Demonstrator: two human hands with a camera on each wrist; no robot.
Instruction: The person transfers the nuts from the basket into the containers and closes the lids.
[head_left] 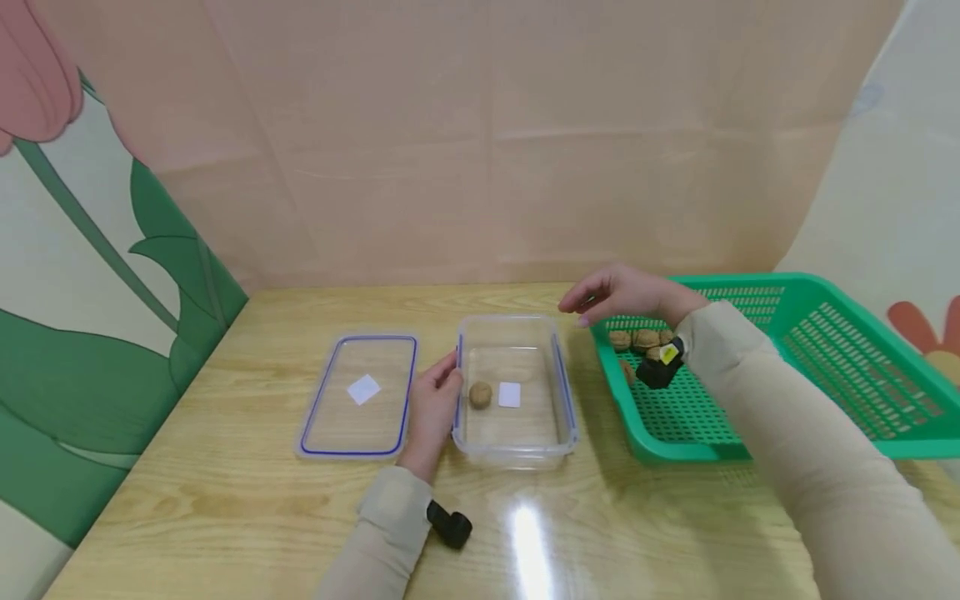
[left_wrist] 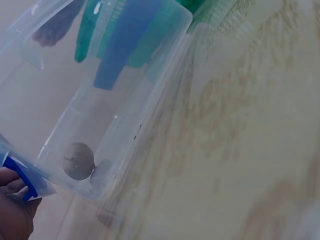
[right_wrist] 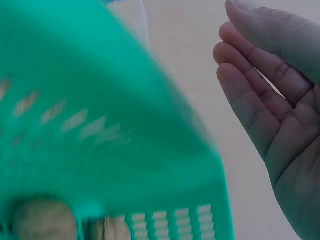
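Note:
A clear plastic food container [head_left: 517, 429] stands lidless on the table, with one walnut [head_left: 480, 395] and a white square [head_left: 509, 394] inside. My left hand [head_left: 435, 406] holds its left side; in the left wrist view, the fingers curl at the blue-edged clip [left_wrist: 22, 177]. Above the near left corner of the green basket [head_left: 637, 433], my right hand [head_left: 626, 293] hovers with bent, empty fingers. The right wrist view shows its bare palm [right_wrist: 295, 145] beside the basket wall. Several walnuts [head_left: 645, 339] lie in that basket, partly hidden by the wrist camera.
Left of the container lies its clear lid [head_left: 337, 425] with a blue seal and a white square [head_left: 363, 389]. A pale cloth backdrop [head_left: 480, 167] hangs behind the wooden table [head_left: 225, 500]. The basket reaches to the right edge of the head view.

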